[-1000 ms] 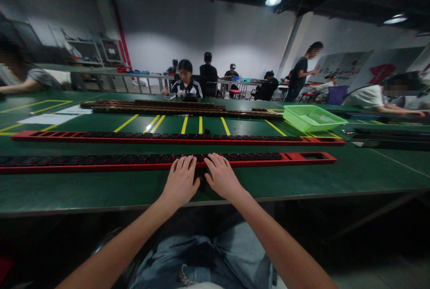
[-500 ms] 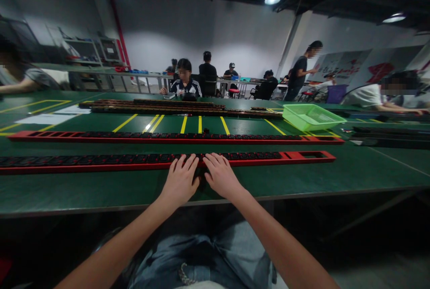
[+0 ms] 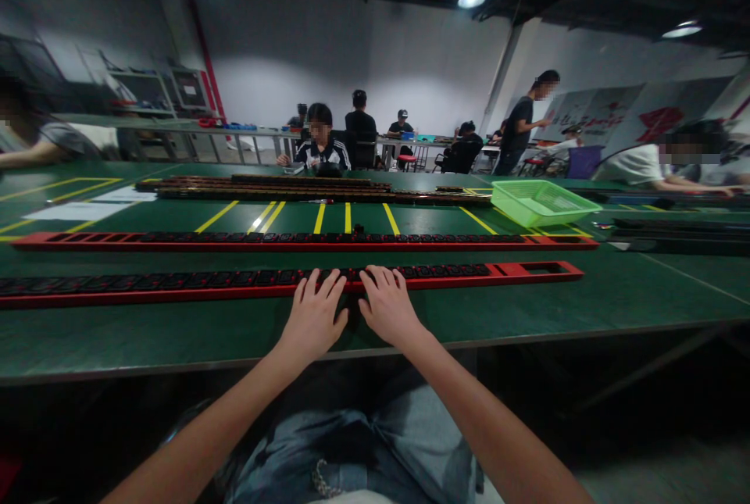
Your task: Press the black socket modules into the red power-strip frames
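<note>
A long red strip filled with black sockets lies across the green table close to its front edge. My left hand and my right hand rest side by side on the strip's middle. Their fingers lie stretched out over the sockets and neither hand holds anything. The strip's right end has an empty slot. A second red strip of the same kind lies parallel just behind it.
A green plastic basket stands at the back right. Dark strips are stacked further back, beyond yellow floor-style lines. More black strips lie at the right. Several people sit or stand at the tables behind.
Both hands stay on the near strip, their fingers shifting slightly. The view has tilted a little.
</note>
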